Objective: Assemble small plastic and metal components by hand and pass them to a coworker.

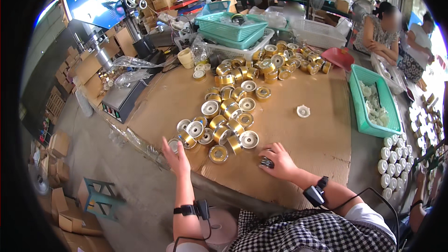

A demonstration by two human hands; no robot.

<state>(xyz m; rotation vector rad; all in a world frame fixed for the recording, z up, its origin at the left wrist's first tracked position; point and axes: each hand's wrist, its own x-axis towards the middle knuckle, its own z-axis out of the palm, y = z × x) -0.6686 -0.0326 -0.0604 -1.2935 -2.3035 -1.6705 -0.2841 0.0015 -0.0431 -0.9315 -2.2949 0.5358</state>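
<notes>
Left hand (176, 158) lies open, fingers spread, at the near-left edge of the cardboard-covered table (303, 144), touching a round part (173, 144). Right hand (277, 161) is closed over a small dark part (266, 162). Bare cardboard extends rightward to the green basket (361, 107).

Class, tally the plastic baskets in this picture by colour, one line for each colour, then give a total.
Green baskets: 3 (two stacked, one long at the cardboard's right edge)
White baskets: 2 ()
Total: 5
</notes>
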